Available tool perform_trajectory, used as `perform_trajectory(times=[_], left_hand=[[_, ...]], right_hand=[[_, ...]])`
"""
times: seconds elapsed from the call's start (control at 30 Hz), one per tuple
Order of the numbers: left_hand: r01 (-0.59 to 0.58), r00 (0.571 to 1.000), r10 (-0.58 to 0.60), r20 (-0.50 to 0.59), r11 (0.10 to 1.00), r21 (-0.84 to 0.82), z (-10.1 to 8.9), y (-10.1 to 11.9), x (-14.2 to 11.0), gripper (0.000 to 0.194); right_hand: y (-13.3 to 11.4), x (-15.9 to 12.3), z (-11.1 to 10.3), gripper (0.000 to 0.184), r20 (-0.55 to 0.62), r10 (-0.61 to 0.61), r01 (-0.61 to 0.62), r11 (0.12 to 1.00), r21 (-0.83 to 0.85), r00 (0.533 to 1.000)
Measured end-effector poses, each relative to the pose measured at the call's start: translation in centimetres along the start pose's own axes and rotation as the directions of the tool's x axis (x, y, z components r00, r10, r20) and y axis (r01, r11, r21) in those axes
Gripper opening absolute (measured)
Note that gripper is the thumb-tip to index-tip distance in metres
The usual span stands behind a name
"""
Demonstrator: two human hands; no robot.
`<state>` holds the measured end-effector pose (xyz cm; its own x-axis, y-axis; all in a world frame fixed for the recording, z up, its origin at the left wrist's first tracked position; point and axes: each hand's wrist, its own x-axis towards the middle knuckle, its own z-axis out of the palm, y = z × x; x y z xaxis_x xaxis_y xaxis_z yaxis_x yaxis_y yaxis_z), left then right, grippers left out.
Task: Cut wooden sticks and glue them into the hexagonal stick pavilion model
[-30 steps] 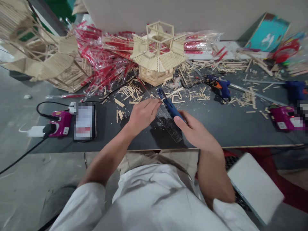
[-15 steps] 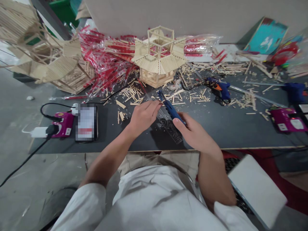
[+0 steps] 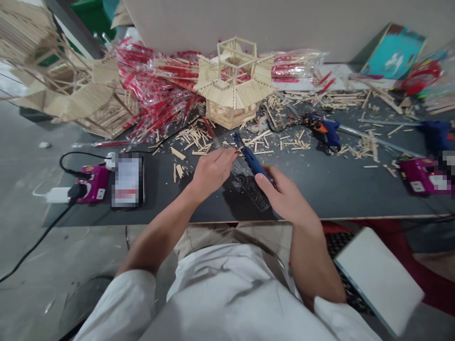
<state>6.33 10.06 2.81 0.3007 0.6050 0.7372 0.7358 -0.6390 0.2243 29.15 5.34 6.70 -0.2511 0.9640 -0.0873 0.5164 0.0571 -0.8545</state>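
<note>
My left hand [image 3: 212,171] is pinched on a thin wooden stick at its fingertips, just above a clear plastic ruler [image 3: 250,187] lying on the dark table [image 3: 341,184]. My right hand [image 3: 284,196] grips the blue handles of a cutter [image 3: 249,156], whose jaws meet the stick near my left fingertips. Loose cut sticks [image 3: 194,137] lie scattered just beyond both hands. A small pagoda model made of sticks [image 3: 232,85] stands behind them.
A phone [image 3: 127,180] and a magenta power strip [image 3: 88,184] with cables lie at the left. Red-wrapped stick bundles [image 3: 156,94] and a larger stick model [image 3: 71,90] crowd the back left. Blue glue guns [image 3: 325,128] and a second magenta box [image 3: 421,175] sit to the right.
Both hands keep the same hold on stick and cutter. Only the camera has shifted slightly.
</note>
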Motion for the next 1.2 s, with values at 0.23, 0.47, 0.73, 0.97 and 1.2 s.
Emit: perform_trajectory(times=[0.23, 0.47, 0.73, 0.97, 1.2], left_hand=[[0.031, 0.999, -0.031, 0.021, 1.0, 0.002, 0.4, -0.5, -0.3, 0.023], [0.067, 0.996, -0.069, 0.05, 0.997, 0.048, 0.5, -0.7, -0.1, 0.025], [0.077, 0.996, -0.08, 0.05, 0.995, 0.055, 0.5, -0.7, -0.1, 0.027], [0.026, 0.998, -0.033, 0.045, 0.988, 0.149, 0.6, -0.7, -0.2, 0.026], [0.079, 0.996, -0.083, 0.022, 0.988, 0.136, 0.9, -0.7, 0.0, 0.029]], right_hand=[[0.5, 0.0, 1.2, 0.064, -0.053, 0.062, -0.068, 0.989, -0.128, 0.997], [0.8, 0.6, 2.0, 0.06, -0.097, -0.014, -0.016, 0.954, -0.3, 0.995], [1.1, 0.7, 2.0, 0.058, -0.109, -0.075, 0.028, 0.925, -0.38, 0.991], [0.6, 1.1, 1.3, 0.058, -0.043, -0.053, 0.027, 0.88, -0.474, 0.998], [0.7, 1.5, 1.4, 0.059, -0.019, -0.058, 0.037, 0.826, -0.562, 0.998]])
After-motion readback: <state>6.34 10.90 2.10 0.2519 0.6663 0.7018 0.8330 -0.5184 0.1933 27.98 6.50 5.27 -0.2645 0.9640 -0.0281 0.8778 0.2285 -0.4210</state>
